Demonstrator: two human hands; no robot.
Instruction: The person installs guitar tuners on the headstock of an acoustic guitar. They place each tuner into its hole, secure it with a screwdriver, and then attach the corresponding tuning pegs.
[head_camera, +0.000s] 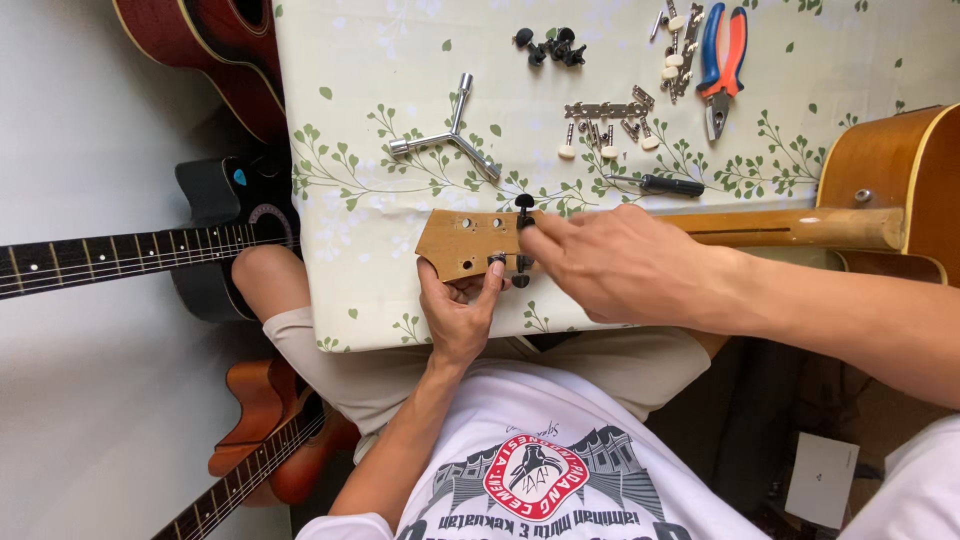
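A guitar headstock (462, 240) of bare light wood lies flat on the surface (340, 60), which is covered by a pale cloth printed with green leafy sprigs. Its neck (800, 228) runs off to the amber guitar body (895, 180) at the far edge of the view.

The left hand (458, 312) comes up from below the headstock and grips its near edge, thumb and fingers curled around the wood and touching a black tuning peg (497, 264) set there. The right hand (610, 262) reaches across the neck, its fingertips drawn together and pinching a black tuner (524, 203) at the headstock's far edge; what lies under the palm is hidden.

Beyond the headstock, a black-handled screwdriver (660, 184) rests just past the neck. Further out lie a three-armed metal socket wrench (446, 135), a strip of metal tuning machines with cream knobs (608, 125), a small cluster of loose black tuners (550, 45), more cream-knobbed tuners (678, 40), and pliers with blue and orange handles (722, 65).

Off the surface on the headstock's side, a black acoustic guitar (215, 240) lies on the floor with its neck stretching away, a dark red guitar (215, 50) lies beyond it, and a brown guitar (265, 440) sits beside the person's knee.
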